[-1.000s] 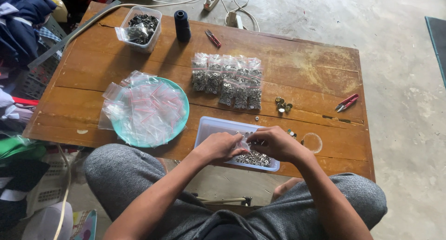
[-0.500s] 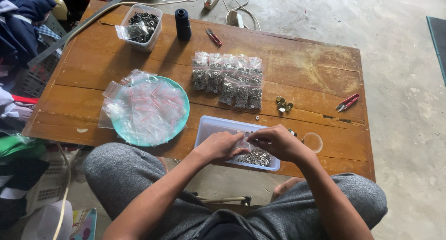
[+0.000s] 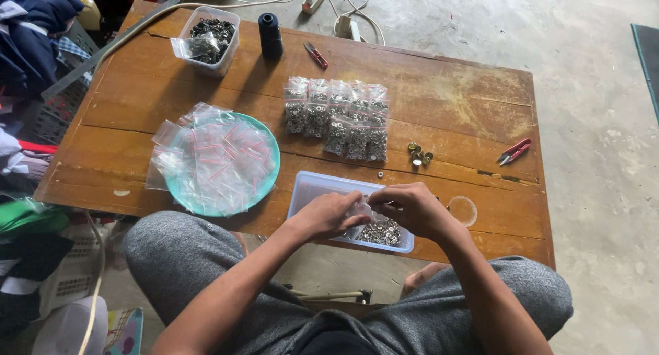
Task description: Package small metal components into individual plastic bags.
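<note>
Both hands pinch a small clear bag over a tray of tiny metal rings at the near edge of the table.

The left hand [image 3: 329,214] and right hand [image 3: 412,207] are closed together on the little bag [image 3: 360,209], held just above the shallow plastic tray [image 3: 312,187], whose near side juts past the table [image 3: 446,101] edge. A nudge from a wrist could, I judge, tip the tray into the lap, and rings [image 3: 379,233] slipping from the bag mouth could bounce to the floor. Beyond the tray lie rows of filled bags [image 3: 336,118]; to the left is a green plate [image 3: 269,139] heaped with empty bags. A few loose brass pieces [image 3: 419,154] and red snips [image 3: 514,151] sit to the right, near but clear of the hands. A tub of dark parts [image 3: 209,36] and a dark thread spool [image 3: 270,33] stand far back.
</note>
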